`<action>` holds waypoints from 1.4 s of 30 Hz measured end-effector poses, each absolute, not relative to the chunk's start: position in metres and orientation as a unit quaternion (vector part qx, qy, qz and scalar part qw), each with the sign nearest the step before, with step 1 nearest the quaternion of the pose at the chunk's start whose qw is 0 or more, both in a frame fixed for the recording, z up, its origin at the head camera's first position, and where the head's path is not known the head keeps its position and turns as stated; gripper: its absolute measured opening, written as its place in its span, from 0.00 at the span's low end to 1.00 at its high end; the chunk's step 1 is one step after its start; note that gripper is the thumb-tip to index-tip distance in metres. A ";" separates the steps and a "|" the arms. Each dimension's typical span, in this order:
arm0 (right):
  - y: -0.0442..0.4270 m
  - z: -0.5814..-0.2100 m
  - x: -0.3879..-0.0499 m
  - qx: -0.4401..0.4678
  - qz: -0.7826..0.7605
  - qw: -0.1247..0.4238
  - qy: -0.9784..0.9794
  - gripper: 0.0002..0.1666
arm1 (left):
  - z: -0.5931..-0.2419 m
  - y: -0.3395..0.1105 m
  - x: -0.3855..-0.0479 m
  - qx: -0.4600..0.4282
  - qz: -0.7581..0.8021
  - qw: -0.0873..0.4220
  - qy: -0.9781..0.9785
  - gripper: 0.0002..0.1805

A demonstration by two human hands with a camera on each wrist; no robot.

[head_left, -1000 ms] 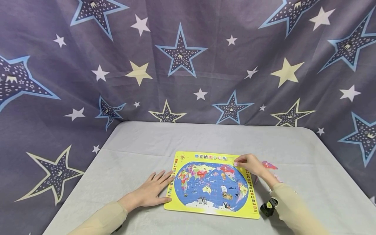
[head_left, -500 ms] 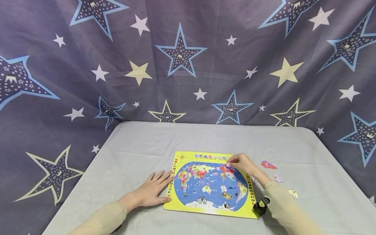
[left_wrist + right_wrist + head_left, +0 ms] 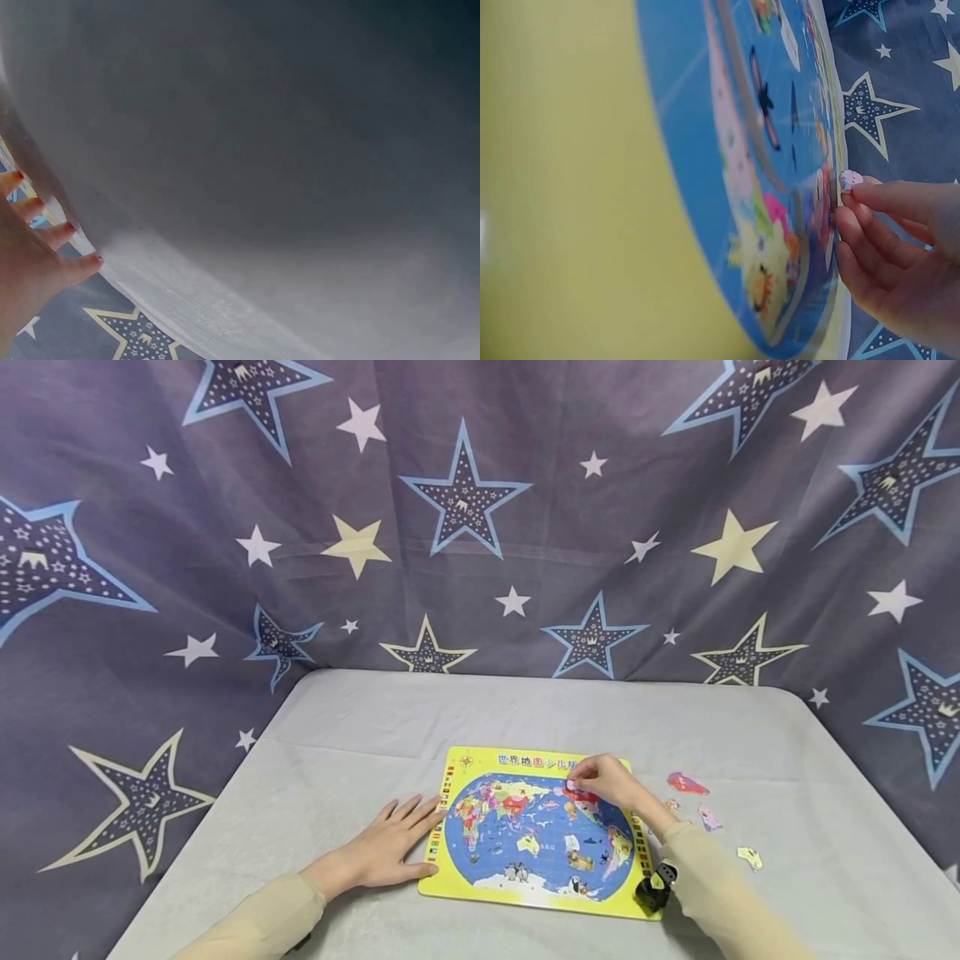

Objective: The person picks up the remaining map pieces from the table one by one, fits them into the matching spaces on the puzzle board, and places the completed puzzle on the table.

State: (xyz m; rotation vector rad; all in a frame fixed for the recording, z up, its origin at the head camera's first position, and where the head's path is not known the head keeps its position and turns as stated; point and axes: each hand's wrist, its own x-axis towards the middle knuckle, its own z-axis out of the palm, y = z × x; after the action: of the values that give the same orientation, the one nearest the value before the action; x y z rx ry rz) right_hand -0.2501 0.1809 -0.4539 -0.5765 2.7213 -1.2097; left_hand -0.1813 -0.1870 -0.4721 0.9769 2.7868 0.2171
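Observation:
A yellow-bordered world map board [image 3: 517, 902] lies on the grey cloth, its blue oval full of coloured lands and animals. My left hand [image 3: 378, 850] rests flat with spread fingers at the board's left edge; the left wrist view shows those fingers [image 3: 56, 236] straight. Over the red area at the map's upper right, my right hand [image 3: 611, 779] pinches a small pink piece between thumb and fingertips. In the right wrist view the right hand [image 3: 900, 247] holds that pink piece [image 3: 850, 179] close to the board's surface [image 3: 570, 180].
Right of the board lie a red piece [image 3: 687, 783], a pink piece [image 3: 708, 817], a yellow-green piece [image 3: 749, 857] and a small piece [image 3: 672, 805] near the right forearm. A star-patterned curtain [image 3: 480, 568] hangs behind the cloth-covered table [image 3: 360, 710].
My right hand has moved left with the small pink piece, from the board's upper right border to over the map's red area. My left hand has stayed in place.

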 end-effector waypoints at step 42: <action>0.162 -0.455 -0.249 -0.215 -0.389 0.073 0.893 0.07 | -0.469 -0.186 -0.180 0.324 0.073 0.095 0.938 0.44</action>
State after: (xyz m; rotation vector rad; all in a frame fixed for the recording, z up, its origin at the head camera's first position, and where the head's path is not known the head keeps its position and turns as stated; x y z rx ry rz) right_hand -0.2495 0.1620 -0.4553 -0.6454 2.6813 -1.1691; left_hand -0.1804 -0.1857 -0.4689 0.9598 2.7816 0.2161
